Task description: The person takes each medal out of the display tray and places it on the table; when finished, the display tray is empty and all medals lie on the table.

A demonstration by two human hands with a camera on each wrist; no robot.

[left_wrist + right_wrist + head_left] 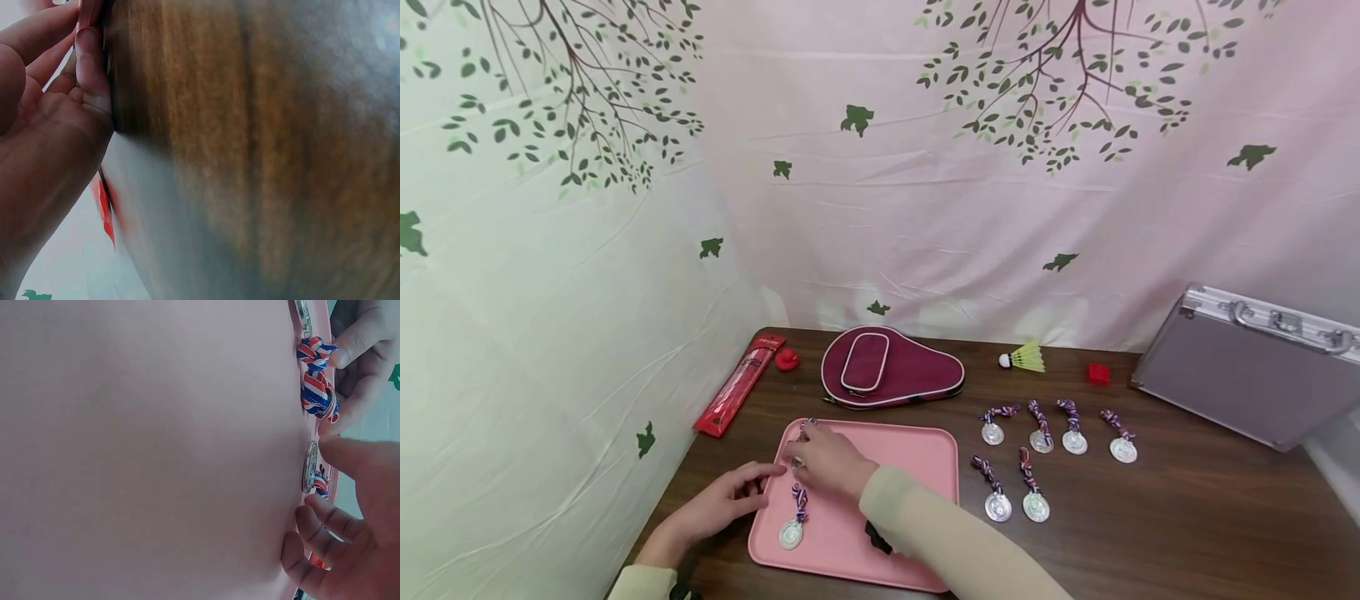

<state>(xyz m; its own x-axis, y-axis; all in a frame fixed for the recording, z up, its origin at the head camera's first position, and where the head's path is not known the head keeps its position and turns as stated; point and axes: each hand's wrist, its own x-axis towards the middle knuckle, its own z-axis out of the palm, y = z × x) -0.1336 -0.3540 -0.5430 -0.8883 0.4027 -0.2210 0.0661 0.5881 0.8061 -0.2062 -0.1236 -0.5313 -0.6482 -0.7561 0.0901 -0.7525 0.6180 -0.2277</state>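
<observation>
A pink tray (895, 442) lies on the table with two silver medals on striped ribbons along its left side. At the upper left of the tray, my right hand (831, 458) bends over one medal (310, 467), thumb and fingertips at opposite edges of its disc. That medal's knotted ribbon shows just beyond my fingers. The other medal (791, 533) lies nearer me, its red, white and blue ribbon (317, 394) pointing away. My left hand (730, 498) rests at the tray's left rim, fingers loosely bent and fingertips touching the edge.
Several more medals (1036, 506) lie on the table right of the tray. Behind are a maroon paddle case (917, 371), a yellow shuttlecock (1026, 357) and a red block (1098, 373). A red packet (741, 383) lies back left; a silver case (1247, 367) stands at right.
</observation>
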